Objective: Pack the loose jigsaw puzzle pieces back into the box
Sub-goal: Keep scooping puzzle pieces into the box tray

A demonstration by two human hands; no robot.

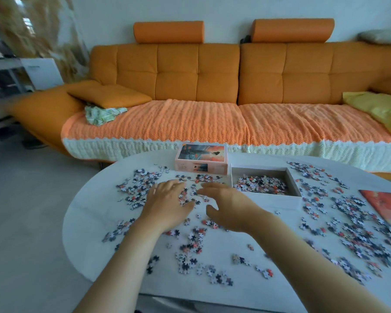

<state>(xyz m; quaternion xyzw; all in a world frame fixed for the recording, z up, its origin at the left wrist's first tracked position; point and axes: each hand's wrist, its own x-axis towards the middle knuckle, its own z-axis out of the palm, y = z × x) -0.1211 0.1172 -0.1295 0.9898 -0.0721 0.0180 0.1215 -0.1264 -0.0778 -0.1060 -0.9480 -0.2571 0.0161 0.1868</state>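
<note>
Loose jigsaw pieces [191, 247] in white, dark blue and orange lie scattered over a white oval table [93, 213]. An open white box [294, 180] stands at the table's middle back and holds a heap of pieces [261, 184]. My left hand [167, 201] lies palm down, fingers spread, on pieces left of the box. My right hand [228, 207] hovers beside it with fingers apart, curved toward the left hand, just left of the box's near corner. A small cluster of pieces [193, 192] lies between the two hands. Neither hand holds anything.
The box lid [201, 159] with a printed picture stands behind the hands at the table's far edge. An orange printed sheet [384, 205] lies at the right edge among dense pieces [357, 224]. An orange sofa [212, 91] fills the background beyond the table.
</note>
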